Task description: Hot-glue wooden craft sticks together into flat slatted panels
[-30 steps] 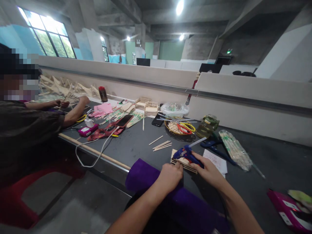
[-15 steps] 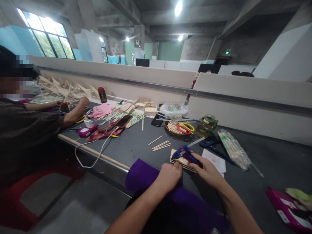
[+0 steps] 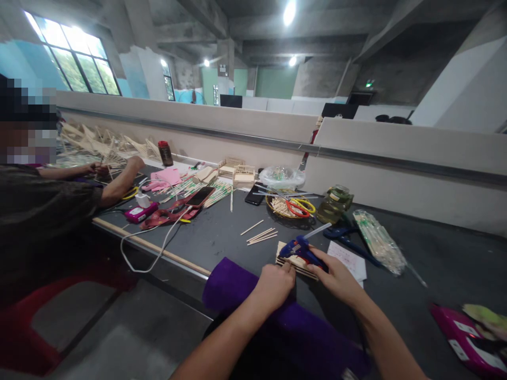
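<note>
My right hand (image 3: 335, 274) is closed round a blue glue gun (image 3: 301, 250), its nozzle pointing left over a small flat panel of wooden sticks (image 3: 292, 263) on the dark table (image 3: 222, 232). My left hand (image 3: 275, 285) is curled into a loose fist at the panel's near left edge, its fingertips pressing on the sticks. A few loose sticks (image 3: 261, 236) lie just beyond the panel. A purple cloth (image 3: 233, 287) covers my lap below both hands.
A basket with scissors (image 3: 291, 207), a glass jar (image 3: 336, 205), a bag of sticks (image 3: 378, 240) and blue pliers (image 3: 348, 238) lie beyond my hands. A white paper (image 3: 350, 261) is on the right. Another person (image 3: 43, 211) sits at left, beside phones (image 3: 202, 196) and stick models (image 3: 243, 177).
Hands and glue gun stay in place on the stick panel; only the camera view has shifted slightly.
</note>
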A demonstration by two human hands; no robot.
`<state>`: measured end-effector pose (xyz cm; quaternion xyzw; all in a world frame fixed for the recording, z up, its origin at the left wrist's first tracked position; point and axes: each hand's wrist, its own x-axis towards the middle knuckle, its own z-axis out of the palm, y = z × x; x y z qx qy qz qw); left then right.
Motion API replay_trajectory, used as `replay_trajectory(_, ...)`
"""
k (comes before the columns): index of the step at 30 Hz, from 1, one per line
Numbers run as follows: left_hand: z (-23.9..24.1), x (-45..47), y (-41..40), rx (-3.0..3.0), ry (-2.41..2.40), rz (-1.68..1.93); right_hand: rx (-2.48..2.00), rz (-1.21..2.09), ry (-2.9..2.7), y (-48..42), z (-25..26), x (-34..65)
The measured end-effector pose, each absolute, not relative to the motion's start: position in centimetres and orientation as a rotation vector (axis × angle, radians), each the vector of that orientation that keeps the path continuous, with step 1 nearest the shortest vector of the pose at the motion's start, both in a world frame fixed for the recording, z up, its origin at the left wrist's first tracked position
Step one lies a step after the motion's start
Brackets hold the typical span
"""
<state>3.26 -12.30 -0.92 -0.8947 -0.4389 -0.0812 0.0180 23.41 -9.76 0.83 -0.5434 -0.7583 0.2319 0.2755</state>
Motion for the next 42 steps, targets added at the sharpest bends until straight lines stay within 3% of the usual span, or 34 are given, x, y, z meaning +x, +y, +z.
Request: replay_trajectory(42,-1.31,3.31,-12.11,-2.775,-1.37,-0.286,-1.428,0.623,-2.093,-9.86,0.95,23.55)
